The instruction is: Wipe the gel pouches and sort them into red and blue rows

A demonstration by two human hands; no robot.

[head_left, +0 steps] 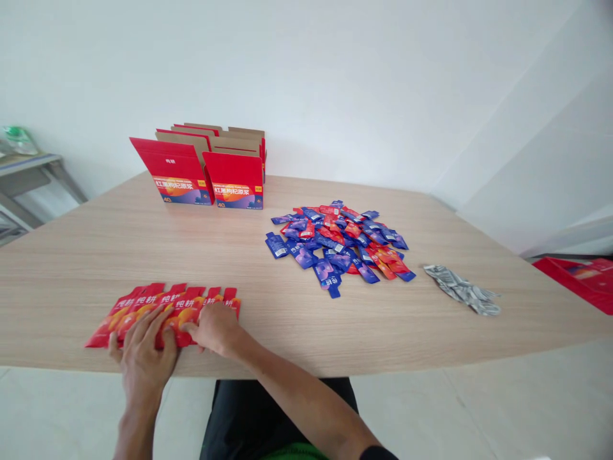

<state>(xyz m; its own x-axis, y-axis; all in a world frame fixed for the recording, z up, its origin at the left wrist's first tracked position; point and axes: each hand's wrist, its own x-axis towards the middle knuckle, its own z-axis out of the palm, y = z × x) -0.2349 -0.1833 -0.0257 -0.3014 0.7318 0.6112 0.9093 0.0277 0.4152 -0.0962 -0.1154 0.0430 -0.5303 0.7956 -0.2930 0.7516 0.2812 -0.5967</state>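
Observation:
A fanned row of several red sachets (158, 306) lies near the front left edge of the wooden table (71, 255). My left hand (143, 351) rests flat on the row's lower left part, fingers spread. My right hand (215, 329) presses on the row's right end, fingers curled down over the sachets. A loose pile of blue and red sachets (338, 246) sits further back at the table's middle.
Two open red cartons (205, 172) stand upright at the back left. A crumpled silver wrapper (462, 291) lies at the right. A grey shelf (29, 172) is at far left, a red box (579, 278) on the floor at right.

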